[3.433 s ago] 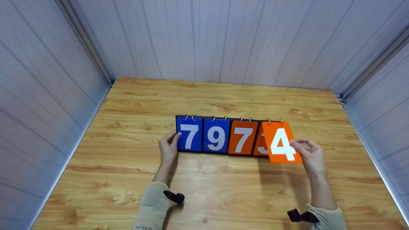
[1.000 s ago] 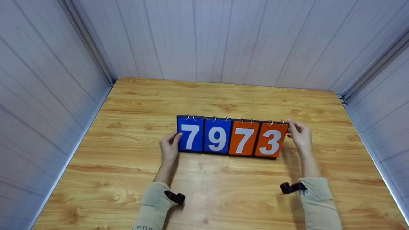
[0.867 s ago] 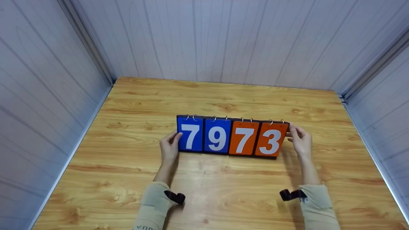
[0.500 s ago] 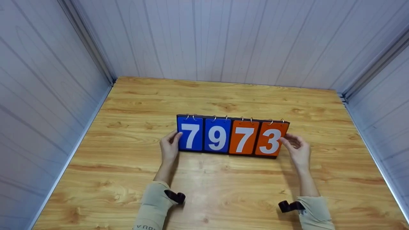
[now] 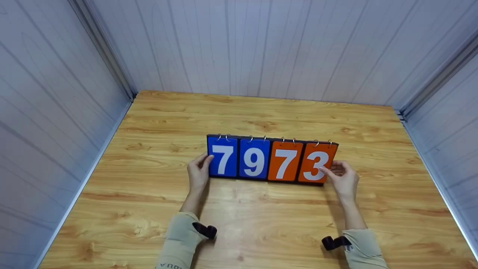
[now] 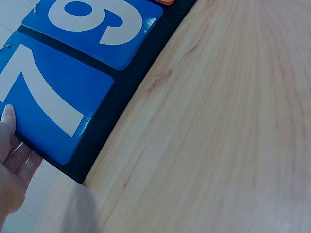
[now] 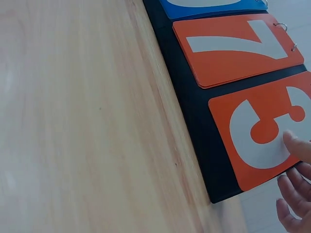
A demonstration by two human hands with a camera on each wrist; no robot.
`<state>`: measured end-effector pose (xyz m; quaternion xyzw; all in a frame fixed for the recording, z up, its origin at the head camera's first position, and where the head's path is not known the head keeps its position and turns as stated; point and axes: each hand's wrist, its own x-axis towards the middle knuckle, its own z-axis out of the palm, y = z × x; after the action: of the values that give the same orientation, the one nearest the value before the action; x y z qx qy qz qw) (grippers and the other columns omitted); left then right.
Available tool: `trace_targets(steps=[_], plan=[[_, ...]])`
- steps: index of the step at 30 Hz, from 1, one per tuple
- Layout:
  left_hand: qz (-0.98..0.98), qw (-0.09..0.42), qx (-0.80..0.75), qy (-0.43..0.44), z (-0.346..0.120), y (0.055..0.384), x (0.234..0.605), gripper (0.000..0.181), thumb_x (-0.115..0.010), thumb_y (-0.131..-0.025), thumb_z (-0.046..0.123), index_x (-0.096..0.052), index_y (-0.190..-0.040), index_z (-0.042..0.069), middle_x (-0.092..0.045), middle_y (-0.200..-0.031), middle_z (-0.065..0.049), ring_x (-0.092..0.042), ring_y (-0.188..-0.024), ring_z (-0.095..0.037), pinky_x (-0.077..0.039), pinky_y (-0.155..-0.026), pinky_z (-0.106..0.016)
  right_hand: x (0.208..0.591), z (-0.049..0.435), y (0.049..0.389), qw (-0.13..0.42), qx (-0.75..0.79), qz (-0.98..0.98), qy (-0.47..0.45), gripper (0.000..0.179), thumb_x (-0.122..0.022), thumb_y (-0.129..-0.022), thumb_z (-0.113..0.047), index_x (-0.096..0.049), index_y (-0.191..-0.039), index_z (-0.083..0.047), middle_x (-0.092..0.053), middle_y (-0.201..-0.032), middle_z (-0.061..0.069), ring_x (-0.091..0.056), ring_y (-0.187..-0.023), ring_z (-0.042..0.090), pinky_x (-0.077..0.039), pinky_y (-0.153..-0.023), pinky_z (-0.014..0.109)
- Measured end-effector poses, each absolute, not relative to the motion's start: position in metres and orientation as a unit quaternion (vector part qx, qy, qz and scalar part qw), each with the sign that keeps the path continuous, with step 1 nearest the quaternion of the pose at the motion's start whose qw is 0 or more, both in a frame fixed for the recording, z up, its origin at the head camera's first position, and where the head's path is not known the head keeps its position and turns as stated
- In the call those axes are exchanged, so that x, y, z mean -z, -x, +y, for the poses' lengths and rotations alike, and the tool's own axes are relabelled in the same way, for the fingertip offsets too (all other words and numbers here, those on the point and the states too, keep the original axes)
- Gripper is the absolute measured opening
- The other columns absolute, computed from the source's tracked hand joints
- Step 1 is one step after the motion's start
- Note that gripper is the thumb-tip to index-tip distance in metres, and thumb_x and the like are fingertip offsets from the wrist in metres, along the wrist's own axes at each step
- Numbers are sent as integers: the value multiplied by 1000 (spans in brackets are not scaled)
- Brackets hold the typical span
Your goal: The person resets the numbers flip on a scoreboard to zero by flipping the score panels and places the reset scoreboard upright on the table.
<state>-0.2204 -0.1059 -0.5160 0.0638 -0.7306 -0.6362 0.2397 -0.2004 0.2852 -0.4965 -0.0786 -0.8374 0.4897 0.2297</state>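
Observation:
A black flip scoreboard (image 5: 267, 160) leans back on the table, its number cards hung on metal rings along the top. From left it reads 7 and 9 on blue cards, then 7 and 3 on orange cards. My left hand (image 5: 197, 175) grips its left edge, the thumb in front beside the blue 7 card (image 6: 58, 99) and the other fingers behind. At the right edge my right hand (image 5: 345, 182) has its thumb on the orange 3 card (image 7: 265, 136), while its fingers (image 7: 291, 196) curl past the edge, partly hidden behind.
The wood-grain table (image 5: 239, 224) stretches in front of and behind the scoreboard. Pale panelled walls (image 5: 242, 48) enclose the back and both sides. A dark wrist camera (image 5: 205, 230) sits on each beige sleeve (image 5: 174, 239).
The orange 4 card pinched earlier by my right hand is gone from the front, leaving 3 showing. That hand then slid from the top right corner down the right edge. My left hand stayed.

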Motion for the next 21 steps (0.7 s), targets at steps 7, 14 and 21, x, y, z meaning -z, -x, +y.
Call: trace_targets(steps=[7, 14, 21], plan=[[-729, 230, 641, -59, -103, 213, 501, 18, -63, -80, 0, -64, -93, -12, -63, -89, -23, -60, -76, -21, -46, -64, -16, 495, 289, 203, 221, -489, -840, 85, 30, -79, -65, -16, -63, -84, 2, -62, -78, 14, -53, -62, 3, -43, -57, 11], [-716, 230, 656, -62, -101, 206, 489, 18, -63, -79, -2, -63, -93, -13, -62, -90, -25, -60, -77, -25, -46, -64, -16, 489, 291, 199, 224, -467, -851, 93, 27, -78, -66, -18, -64, -80, 0, -64, -75, 12, -54, -61, 2, -44, -56, 11], [-725, 224, 647, -71, -100, 206, 487, 18, -62, -80, -2, -63, -94, -13, -62, -90, -25, -59, -75, -17, -46, -65, -17, 487, 288, 191, 265, -434, -857, 79, 23, -79, -65, -18, -65, -72, -1, -64, -67, 11, -53, -54, 1, -42, -51, 9]])
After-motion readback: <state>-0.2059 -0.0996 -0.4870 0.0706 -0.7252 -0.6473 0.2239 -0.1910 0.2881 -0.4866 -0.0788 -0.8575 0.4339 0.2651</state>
